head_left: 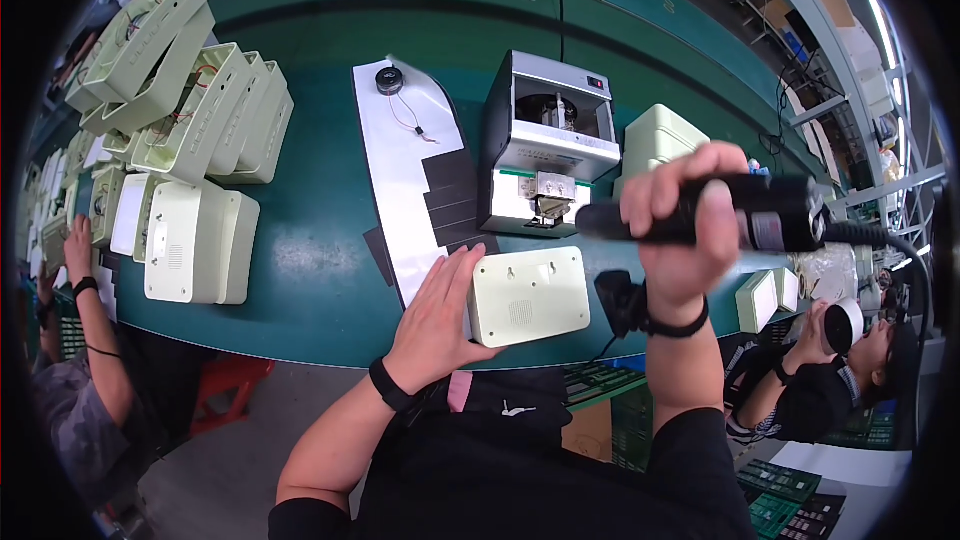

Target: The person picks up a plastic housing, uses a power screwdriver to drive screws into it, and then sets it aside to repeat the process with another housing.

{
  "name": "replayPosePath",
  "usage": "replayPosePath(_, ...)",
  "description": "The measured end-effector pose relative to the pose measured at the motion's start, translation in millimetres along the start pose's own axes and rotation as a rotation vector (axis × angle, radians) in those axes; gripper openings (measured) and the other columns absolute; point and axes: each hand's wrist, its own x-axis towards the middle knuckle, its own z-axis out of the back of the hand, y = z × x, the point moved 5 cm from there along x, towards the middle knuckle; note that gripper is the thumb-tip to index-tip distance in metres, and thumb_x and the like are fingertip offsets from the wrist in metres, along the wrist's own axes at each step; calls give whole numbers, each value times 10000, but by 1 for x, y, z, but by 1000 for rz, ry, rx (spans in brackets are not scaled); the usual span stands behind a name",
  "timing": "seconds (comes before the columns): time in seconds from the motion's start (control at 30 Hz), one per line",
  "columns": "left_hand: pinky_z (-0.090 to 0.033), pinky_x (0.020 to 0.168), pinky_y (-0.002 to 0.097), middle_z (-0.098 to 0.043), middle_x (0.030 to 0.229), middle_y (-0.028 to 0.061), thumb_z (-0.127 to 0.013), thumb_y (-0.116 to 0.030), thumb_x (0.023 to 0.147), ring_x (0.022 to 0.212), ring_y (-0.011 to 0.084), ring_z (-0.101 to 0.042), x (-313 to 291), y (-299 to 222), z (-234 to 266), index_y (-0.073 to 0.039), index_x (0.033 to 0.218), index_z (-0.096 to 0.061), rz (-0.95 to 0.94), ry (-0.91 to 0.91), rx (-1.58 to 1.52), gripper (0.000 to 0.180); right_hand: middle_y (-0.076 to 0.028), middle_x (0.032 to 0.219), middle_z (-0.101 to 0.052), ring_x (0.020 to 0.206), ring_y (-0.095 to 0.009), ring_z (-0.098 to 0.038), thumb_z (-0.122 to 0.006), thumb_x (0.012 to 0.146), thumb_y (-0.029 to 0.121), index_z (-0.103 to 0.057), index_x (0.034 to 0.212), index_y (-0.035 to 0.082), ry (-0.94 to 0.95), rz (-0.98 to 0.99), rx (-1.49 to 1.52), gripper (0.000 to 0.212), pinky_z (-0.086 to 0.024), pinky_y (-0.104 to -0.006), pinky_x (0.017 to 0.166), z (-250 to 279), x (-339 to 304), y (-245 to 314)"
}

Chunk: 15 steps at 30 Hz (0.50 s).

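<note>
A cream plastic housing (pixel 540 290) with keyhole slots, corner holes and a small speaker grille lies face down at the table's near edge. My left hand (pixel 437 305) holds it at its left side, fingers along the upper corner and thumb at the lower edge. Raised to the right above the table, my right hand (pixel 690 225) is closed around a black electric screwdriver (pixel 775 215), its nose pointing left and its cable running off to the right. The nose is near a screw feeder (pixel 553 153), a grey box with an open front, standing beyond the housing.
Stacked cream housings (pixel 205 240) stand on the left. A black round speaker (pixel 389 80) with thin wires lies on a white sheet (pixel 400 160), beside dark strips (pixel 450 195). Another cream housing (pixel 660 135) sits behind my right hand. Co-workers are at both sides.
</note>
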Motion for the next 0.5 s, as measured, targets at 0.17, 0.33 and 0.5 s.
replayPosePath(0.17,-302,1185,475,-454,1421,235,-903,-242,604,1358,388,-428,-1,1,-1,-34,1501,-272,24,-39,-20,1116,-63,673,-501,498,-171,-500,-533,961,316,-457,1049,52,-28,-70,-124,289,-452,-341,521,-3,17,-17)
replayPosePath(0.33,-312,1177,474,-452,1411,250,-906,-239,601,1340,396,-442,-2,3,2,-21,1495,-274,6,-45,-9,1116,-63,678,-514,508,-172,-512,-616,920,348,-457,1027,56,116,-230,63,349,-456,-344,523,-25,-34,8)
replayPosePath(0.5,-318,1171,473,-458,1396,250,-908,-228,594,1328,399,-450,-2,2,2,-17,1489,-279,-3,-58,-32,1114,-87,735,-598,637,-169,-586,-788,836,272,-492,1024,35,143,-355,191,423,-522,-352,694,-51,-69,38)
